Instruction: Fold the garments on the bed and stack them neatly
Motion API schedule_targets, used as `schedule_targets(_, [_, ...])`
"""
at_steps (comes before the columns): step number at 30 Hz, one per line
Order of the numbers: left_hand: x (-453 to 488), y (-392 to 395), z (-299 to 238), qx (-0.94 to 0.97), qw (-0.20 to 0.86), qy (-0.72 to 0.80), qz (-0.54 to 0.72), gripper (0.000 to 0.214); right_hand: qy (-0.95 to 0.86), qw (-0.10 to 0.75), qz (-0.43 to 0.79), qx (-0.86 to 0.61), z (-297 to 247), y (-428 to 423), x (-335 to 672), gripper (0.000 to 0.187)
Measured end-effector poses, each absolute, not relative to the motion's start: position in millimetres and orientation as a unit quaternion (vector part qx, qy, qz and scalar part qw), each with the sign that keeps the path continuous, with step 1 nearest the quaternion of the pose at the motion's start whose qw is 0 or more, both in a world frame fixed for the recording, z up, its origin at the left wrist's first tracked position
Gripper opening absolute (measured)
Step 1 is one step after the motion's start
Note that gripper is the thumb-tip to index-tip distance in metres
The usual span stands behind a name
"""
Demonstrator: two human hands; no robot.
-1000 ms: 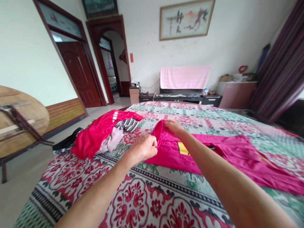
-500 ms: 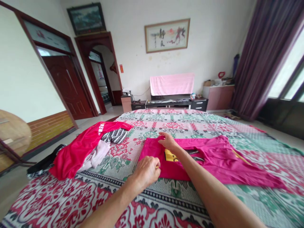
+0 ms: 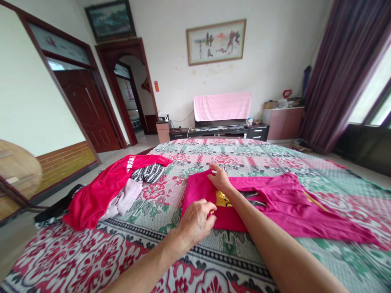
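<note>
A magenta shirt [image 3: 281,203] with a yellow print lies spread lengthwise on the patterned cover, its left end folded over toward the middle. My right hand [image 3: 220,179] pinches the far edge of that folded end, raising the cloth slightly. Nearer to me, my left hand [image 3: 197,219] is closed with curled fingers at the near part of the same fold. A small yellow bit shows between its thumb and fingers; I cannot tell what it is. My right forearm passes over the shirt and hides part of the print.
At the left, a red garment [image 3: 100,187] with white lettering lies over a pale pink cloth [image 3: 124,199] and a black-and-white patterned cloth [image 3: 148,174]. The floral cover [image 3: 122,252] spans the surface. Beyond it stands a low black cabinet [image 3: 258,132] under a pink towel [image 3: 222,106].
Both hands have shifted slightly to the right, carrying the folded end of the shirt along. The far edge under my right hand is raised a little more.
</note>
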State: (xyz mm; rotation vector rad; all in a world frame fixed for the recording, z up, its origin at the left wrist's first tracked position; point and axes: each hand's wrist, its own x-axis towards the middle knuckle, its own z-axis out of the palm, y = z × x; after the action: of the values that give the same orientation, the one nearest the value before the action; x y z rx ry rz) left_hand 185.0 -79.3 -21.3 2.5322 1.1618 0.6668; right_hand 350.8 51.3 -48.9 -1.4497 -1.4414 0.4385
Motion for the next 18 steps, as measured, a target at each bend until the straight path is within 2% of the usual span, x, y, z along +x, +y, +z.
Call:
schedule_targets(5, [186.5,-82.3,-22.3,0.876,0.155,0.383,0.248,0.027,-0.589,0.504,0.186,-0.603,-48.5,50.8,356.0,0.051])
schedule_targets(11, [186.5,-85.4,-18.3,0.891,0.171,0.357,0.224,0.033,-0.656,0.403,0.088,-0.632,-46.4,38.8,355.7,0.055])
schedule_targets(15, [186.0,-86.0,-15.8,0.899,0.155,0.346,0.220,0.026,-0.680,0.377,0.051,-0.626,-43.7,33.1,354.1,0.055])
schedule_targets(18, [185.2,-86.9,-14.9,0.921,0.138,0.310,0.193,0.029,-0.705,0.348,0.019,-0.618,-43.6,30.5,355.1,0.053])
